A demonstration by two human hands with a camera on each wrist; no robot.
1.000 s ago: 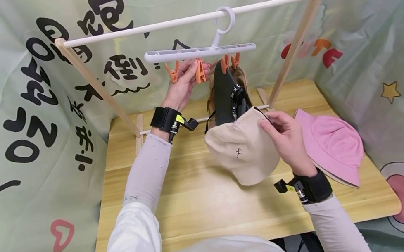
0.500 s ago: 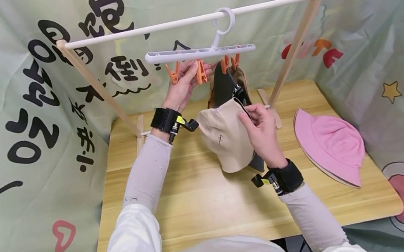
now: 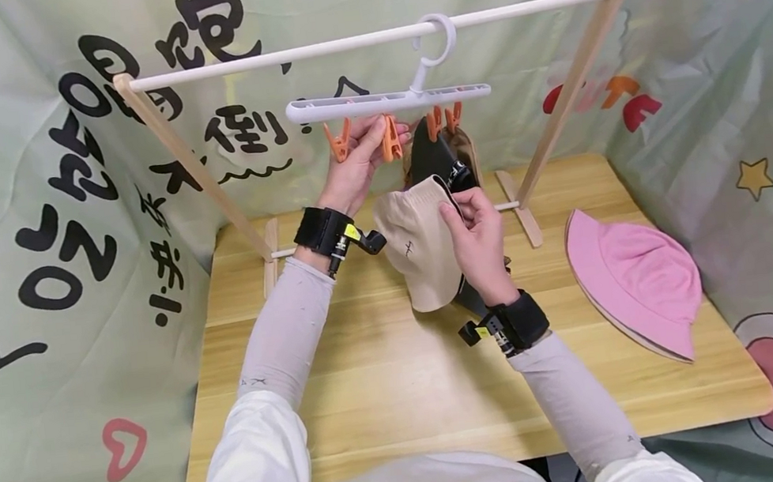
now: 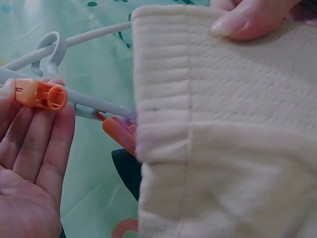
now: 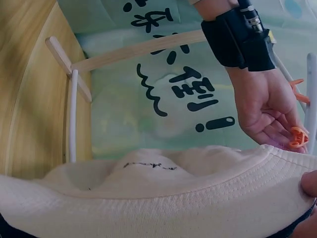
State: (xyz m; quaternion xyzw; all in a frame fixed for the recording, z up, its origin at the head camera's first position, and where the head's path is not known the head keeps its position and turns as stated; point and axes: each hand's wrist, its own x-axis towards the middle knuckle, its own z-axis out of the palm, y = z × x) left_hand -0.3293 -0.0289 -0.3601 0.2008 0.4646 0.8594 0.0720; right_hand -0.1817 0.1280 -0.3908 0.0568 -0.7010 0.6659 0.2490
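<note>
Head: left fingers (image 3: 371,138) pinch a clip (image 3: 391,142), right fingers (image 3: 454,222) a cream hat (image 3: 420,253) partly hiding dark headwear (image 3: 428,157).

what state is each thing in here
cream hat: held by right grip, not clipped
leftmost orange clip: hanging, holding nothing
second orange clip: pinched by left grip
dark hat: clipped, hanging
brown hat: clipped, hanging, partly hidden
pink hat: lying on table
hanger: hooked on rod

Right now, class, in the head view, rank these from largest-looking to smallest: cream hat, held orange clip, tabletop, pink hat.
1. Tabletop
2. Pink hat
3. Cream hat, partly covered
4. Held orange clip
</note>
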